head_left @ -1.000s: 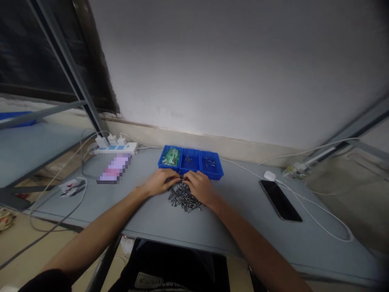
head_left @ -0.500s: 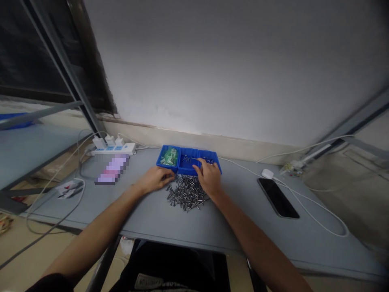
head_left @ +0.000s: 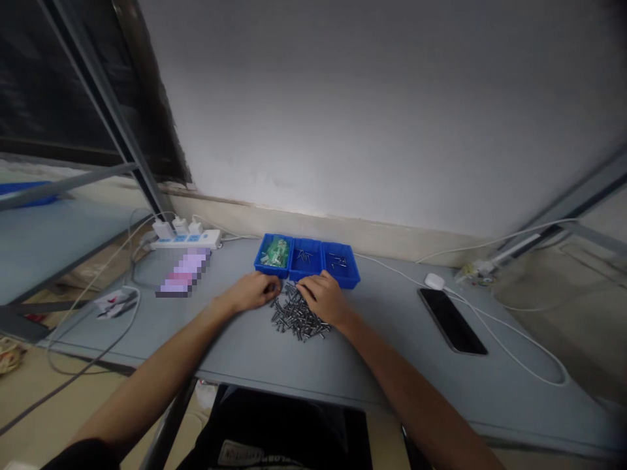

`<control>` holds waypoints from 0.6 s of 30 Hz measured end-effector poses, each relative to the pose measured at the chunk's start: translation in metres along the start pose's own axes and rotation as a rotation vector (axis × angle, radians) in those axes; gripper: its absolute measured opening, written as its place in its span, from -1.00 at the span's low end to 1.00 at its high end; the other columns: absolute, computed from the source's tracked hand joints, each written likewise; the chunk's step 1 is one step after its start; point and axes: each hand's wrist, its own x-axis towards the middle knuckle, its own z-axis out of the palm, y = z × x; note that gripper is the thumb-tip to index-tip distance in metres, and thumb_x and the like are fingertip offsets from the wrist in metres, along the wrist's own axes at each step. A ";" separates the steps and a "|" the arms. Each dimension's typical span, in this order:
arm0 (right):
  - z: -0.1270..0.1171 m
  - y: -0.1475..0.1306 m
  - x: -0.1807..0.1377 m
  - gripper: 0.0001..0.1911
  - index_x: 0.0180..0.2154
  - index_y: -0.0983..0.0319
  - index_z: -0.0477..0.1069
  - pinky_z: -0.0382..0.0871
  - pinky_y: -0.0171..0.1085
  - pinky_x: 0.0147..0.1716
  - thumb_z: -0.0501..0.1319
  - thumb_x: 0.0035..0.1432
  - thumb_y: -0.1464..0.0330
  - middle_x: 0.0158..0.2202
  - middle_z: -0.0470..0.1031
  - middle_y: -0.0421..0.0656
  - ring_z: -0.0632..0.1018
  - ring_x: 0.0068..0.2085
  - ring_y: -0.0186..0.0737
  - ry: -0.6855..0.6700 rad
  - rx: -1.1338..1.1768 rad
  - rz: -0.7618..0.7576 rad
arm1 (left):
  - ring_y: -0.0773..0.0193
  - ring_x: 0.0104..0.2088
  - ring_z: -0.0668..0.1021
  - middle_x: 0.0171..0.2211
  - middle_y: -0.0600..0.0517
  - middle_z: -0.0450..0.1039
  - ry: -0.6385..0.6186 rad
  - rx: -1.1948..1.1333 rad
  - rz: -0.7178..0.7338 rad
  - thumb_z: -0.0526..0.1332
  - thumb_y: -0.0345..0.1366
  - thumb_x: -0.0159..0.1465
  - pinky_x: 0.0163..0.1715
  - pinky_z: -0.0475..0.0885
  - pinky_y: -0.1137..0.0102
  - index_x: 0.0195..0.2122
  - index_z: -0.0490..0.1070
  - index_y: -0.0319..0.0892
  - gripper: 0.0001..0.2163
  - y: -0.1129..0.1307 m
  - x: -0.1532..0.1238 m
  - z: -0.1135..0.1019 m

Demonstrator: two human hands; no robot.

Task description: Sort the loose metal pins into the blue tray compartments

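Observation:
A heap of small silvery screws lies on the grey table between my hands. My left hand rests at the heap's upper left edge, its fingers curled and closed; whatever they hold is hidden. Over the top right of the heap, my right hand has its thumb and fingers bent together at the screws; I cannot make out what is between them. Behind the heap stand three joined blue bins: the left bin holds a green and white bag, while the middle bin and right bin hold several loose screws.
At left are a white power strip with plugs, a pixelated phone-like object and crumpled paper. A dark phone, a white charger and a cable lie at right. A wall rises behind the table.
My right hand has moved from over the right and middle bins back down and left to the screw heap. My left hand has stayed almost in place.

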 end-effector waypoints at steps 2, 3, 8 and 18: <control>0.001 0.000 -0.001 -0.77 -0.24 0.21 0.47 0.20 -0.19 -0.19 0.09 0.47 0.36 -0.28 0.65 -0.15 0.59 -0.27 -0.22 -0.006 0.016 -0.011 | 0.26 -0.46 0.49 -0.43 0.05 0.53 -0.010 -0.018 0.002 0.17 -0.29 0.33 -0.41 0.28 0.40 -0.25 0.47 -0.14 -0.90 -0.001 0.000 0.001; 0.001 0.001 -0.001 -0.78 -0.24 0.21 0.47 0.20 -0.18 -0.18 0.09 0.46 0.36 -0.27 0.65 -0.15 0.59 -0.27 -0.22 -0.005 0.019 -0.013 | 0.26 -0.47 0.49 -0.45 0.05 0.53 -0.015 -0.028 0.000 0.17 -0.29 0.32 -0.42 0.27 0.40 -0.25 0.47 -0.14 -0.90 -0.001 0.000 0.001; 0.001 0.002 -0.002 -0.78 -0.23 0.21 0.47 0.21 -0.17 -0.17 0.09 0.46 0.36 -0.26 0.65 -0.16 0.59 -0.27 -0.21 -0.009 0.017 -0.018 | 0.29 -0.52 0.46 -0.50 0.06 0.49 -0.024 -0.054 0.011 0.17 -0.29 0.31 -0.47 0.25 0.41 -0.27 0.46 -0.15 -0.90 0.000 -0.001 0.000; 0.002 -0.001 -0.002 -0.86 -0.15 0.22 0.47 0.25 -0.17 -0.16 0.17 0.43 0.31 -0.24 0.62 -0.15 0.56 -0.24 -0.18 -0.075 -0.023 -0.053 | 0.32 -0.52 0.43 -0.52 0.12 0.43 0.027 -0.070 0.073 0.16 -0.26 0.35 -0.45 0.24 0.45 -0.18 0.45 -0.13 -0.88 0.018 -0.003 -0.002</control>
